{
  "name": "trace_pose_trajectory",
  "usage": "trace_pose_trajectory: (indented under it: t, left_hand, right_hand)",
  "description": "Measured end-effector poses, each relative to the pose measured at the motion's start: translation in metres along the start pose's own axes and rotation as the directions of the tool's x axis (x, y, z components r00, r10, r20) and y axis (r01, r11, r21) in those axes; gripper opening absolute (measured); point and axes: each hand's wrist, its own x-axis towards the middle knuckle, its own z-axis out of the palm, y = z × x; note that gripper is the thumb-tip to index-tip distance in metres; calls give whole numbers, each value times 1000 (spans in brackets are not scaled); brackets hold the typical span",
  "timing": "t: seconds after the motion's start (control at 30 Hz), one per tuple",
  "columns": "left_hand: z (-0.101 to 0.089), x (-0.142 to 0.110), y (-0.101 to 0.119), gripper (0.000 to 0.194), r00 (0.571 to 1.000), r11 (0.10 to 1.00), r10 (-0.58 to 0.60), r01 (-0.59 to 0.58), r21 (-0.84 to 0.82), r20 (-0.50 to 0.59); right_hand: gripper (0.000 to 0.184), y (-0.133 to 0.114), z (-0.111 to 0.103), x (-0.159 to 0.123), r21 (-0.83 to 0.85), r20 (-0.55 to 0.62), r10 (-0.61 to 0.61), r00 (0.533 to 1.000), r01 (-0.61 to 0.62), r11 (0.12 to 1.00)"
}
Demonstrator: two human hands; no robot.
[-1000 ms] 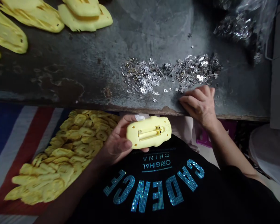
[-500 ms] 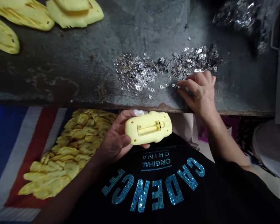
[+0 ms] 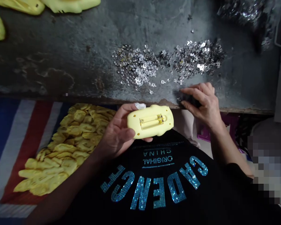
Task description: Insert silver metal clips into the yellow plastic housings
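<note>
My left hand [image 3: 118,134] is wrapped round a yellow plastic toy shell [image 3: 133,123], just off the table's front edge. The shell's battery compartment [image 3: 152,121] faces up, with metal contacts visible at its ends. White wrapping [image 3: 140,106] covers one of my left fingertips. Over the table's edge, my right hand [image 3: 204,101] has its thumb and index finger apart, and no held piece shows. Close to those fingertips lies a tiny metal piece [image 3: 179,99], too small to make out well. Beyond the hand spreads a heap of small metal battery contacts [image 3: 196,59].
A second heap of small metal pieces [image 3: 140,65] lies to the left on the dark table [image 3: 89,68]. Larger yellow shells [image 3: 70,4] sit at the far left. Below the edge, many yellow parts [image 3: 72,147] fill a striped sheet [image 3: 35,134]. A clear bag [image 3: 243,12] stands far right.
My right hand has drawn back from the metal pieces toward the table's edge, and its finger and thumb have parted. The left hand keeps holding the shell. The view has shifted slightly.
</note>
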Motion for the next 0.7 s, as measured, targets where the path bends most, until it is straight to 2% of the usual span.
trace_pose_trajectory:
  t: [0.17, 0.27, 0.37, 0.43, 0.57, 0.7]
  left_hand:
    - [11, 1, -1, 57, 999, 999, 46, -46, -5, 4]
    - [17, 1, -3, 48, 998, 998, 59, -58, 29, -22]
    - [22, 1, -7, 43, 995, 993, 98, -97, 62, -22]
    - [26, 1, -9, 47, 991, 988, 133, -133, 76, 3]
    - [38, -4, -8, 47, 982, 975, 188, -188, 115, 11]
    - [46, -10, -5, 49, 985, 971, 168, -157, 180, -49]
  right_hand:
    - [14, -6, 3, 0, -17, -81, 5, 997, -6, 1000]
    - [12, -22, -11, 0, 152, -110, -44, 993, 61, 986]
    - [5, -41, -29, -1, 392, -65, -84, 994, 103, 914]
    - [6, -51, -36, -2, 480, -48, -117, 992, 125, 868]
    - [8, -60, -39, -5, 451, -48, -168, 985, 171, 876]
    - [7, -66, -41, -5, 380, -42, -197, 979, 198, 903]
